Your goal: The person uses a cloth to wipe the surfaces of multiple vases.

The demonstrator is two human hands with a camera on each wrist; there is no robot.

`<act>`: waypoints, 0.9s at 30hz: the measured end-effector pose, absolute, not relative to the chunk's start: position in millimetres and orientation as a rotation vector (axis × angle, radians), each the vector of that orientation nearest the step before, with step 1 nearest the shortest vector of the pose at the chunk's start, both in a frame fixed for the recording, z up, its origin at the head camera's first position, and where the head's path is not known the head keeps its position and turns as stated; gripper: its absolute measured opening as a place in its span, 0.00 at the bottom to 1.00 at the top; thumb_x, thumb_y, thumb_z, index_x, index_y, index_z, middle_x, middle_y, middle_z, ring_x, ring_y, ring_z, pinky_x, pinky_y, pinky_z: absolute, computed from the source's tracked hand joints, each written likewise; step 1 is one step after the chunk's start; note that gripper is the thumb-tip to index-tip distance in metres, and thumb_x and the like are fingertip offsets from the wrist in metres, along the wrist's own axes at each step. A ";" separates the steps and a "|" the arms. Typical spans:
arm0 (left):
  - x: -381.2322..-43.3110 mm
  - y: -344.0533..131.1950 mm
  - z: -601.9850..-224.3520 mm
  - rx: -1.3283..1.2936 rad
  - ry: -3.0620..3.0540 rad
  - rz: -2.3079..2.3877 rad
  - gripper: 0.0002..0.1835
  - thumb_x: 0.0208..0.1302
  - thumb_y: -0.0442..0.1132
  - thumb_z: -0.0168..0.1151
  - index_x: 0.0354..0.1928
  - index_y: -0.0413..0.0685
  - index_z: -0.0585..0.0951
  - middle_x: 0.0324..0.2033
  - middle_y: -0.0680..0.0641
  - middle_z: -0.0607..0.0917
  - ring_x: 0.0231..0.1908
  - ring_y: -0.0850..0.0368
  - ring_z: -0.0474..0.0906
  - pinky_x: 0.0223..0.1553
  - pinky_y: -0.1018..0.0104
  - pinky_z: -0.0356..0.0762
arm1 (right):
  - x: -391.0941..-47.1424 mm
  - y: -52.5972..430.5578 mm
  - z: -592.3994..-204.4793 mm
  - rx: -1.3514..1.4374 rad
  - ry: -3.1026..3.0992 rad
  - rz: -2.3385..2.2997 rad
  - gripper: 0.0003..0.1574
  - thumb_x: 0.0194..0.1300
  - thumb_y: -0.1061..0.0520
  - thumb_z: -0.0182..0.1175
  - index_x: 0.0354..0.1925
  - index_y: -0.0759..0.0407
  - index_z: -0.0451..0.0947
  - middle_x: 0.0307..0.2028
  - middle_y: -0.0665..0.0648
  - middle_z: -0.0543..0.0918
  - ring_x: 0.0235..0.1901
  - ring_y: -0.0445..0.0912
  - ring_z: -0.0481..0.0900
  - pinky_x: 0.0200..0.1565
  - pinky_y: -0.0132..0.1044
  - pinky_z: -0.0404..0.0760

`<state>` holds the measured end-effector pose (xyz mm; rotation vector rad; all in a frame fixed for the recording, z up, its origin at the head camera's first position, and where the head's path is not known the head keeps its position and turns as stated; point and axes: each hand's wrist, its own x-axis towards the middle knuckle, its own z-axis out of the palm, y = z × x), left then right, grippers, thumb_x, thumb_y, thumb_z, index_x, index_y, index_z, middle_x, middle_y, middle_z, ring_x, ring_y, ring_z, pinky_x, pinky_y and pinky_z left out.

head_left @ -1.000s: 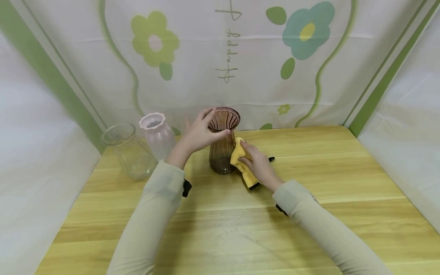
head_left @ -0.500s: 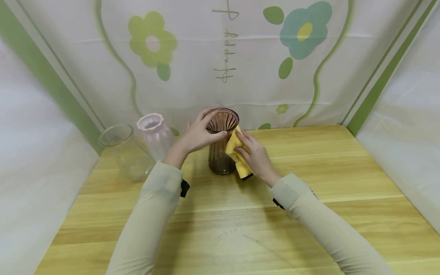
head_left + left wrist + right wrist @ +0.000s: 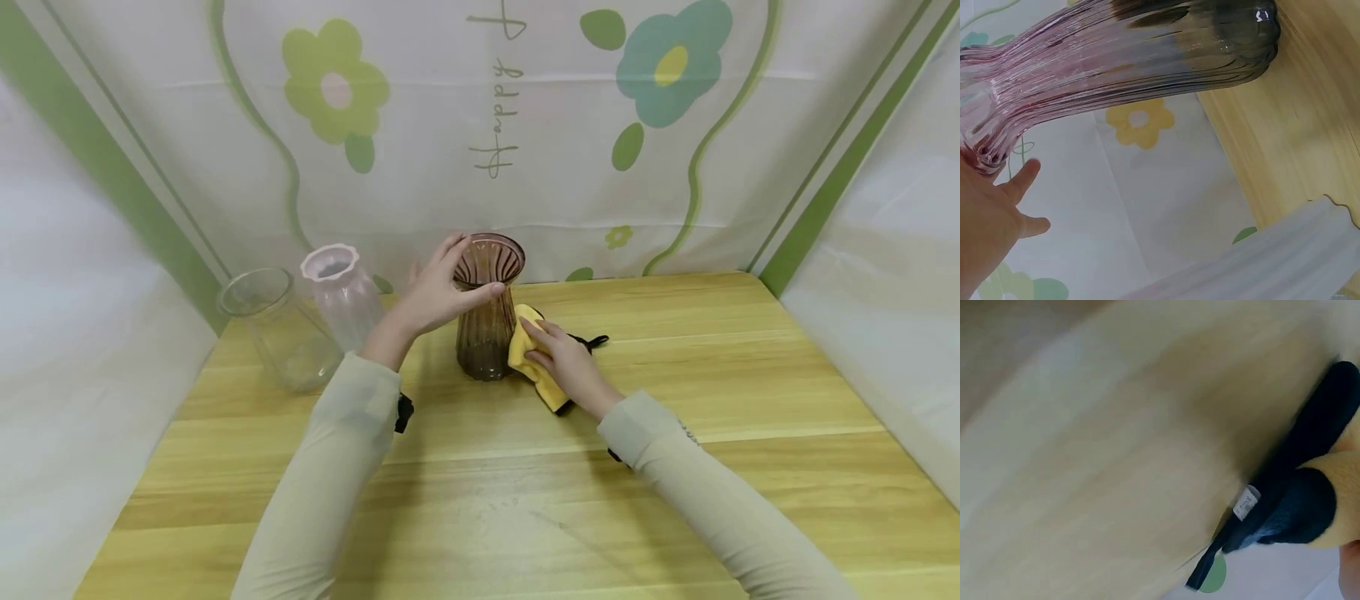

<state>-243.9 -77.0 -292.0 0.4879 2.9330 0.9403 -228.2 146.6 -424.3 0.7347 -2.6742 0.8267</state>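
Observation:
An amber-brown ribbed glass vase [image 3: 483, 337] with a flared rim stands upright on the wooden table. My left hand [image 3: 433, 296] grips it at the neck and rim, thumb in front and fingers on the far left side. In the left wrist view the vase [image 3: 1129, 62] looks pinkish near its mouth. My right hand [image 3: 568, 364] holds a folded yellow cloth [image 3: 527, 354] against the vase's lower right side. Dark edging, a black loop and a small white tag show on the cloth [image 3: 1294, 506] in the right wrist view.
To the left stand a clear glass vase [image 3: 296, 358] and a pale pink vase [image 3: 347, 308] with a scalloped rim, close to my left forearm. Behind the wooden table [image 3: 495, 500] hangs a white flowered curtain [image 3: 442, 108].
The cloth in my right hand went up along the vase's right side, then came back down to its lower part. My left hand keeps its grip on the vase, which stays in place.

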 end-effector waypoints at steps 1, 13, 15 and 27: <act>-243.4 -76.6 -291.8 0.467 2.942 0.941 0.53 0.56 0.71 0.55 0.76 0.58 0.46 0.76 0.50 0.45 0.75 0.41 0.44 0.72 0.36 0.31 | -228.3 147.4 -425.5 0.740 -2.684 0.817 0.34 0.65 0.55 0.59 0.69 0.52 0.65 0.61 0.71 0.72 0.50 0.65 0.80 0.52 0.54 0.80; -244.4 -76.6 -291.4 0.419 3.047 0.854 0.52 0.56 0.69 0.57 0.75 0.49 0.53 0.73 0.44 0.54 0.72 0.41 0.50 0.72 0.41 0.47 | -236.5 138.7 -407.4 0.738 -2.553 0.952 0.33 0.64 0.57 0.60 0.66 0.56 0.67 0.59 0.68 0.75 0.54 0.62 0.78 0.55 0.51 0.79; -244.5 -77.0 -289.6 0.433 3.060 0.804 0.51 0.57 0.67 0.56 0.74 0.47 0.53 0.73 0.44 0.55 0.73 0.41 0.50 0.74 0.41 0.41 | -236.4 133.4 -399.5 0.708 -2.507 1.001 0.34 0.64 0.58 0.60 0.67 0.56 0.66 0.59 0.67 0.76 0.53 0.60 0.79 0.54 0.49 0.80; -244.6 -76.0 -287.8 0.503 3.008 0.791 0.50 0.59 0.66 0.52 0.75 0.45 0.48 0.75 0.45 0.50 0.75 0.44 0.46 0.74 0.42 0.29 | -236.7 121.8 -378.4 0.609 -2.379 1.102 0.33 0.62 0.61 0.61 0.65 0.59 0.68 0.61 0.70 0.73 0.59 0.63 0.74 0.61 0.52 0.74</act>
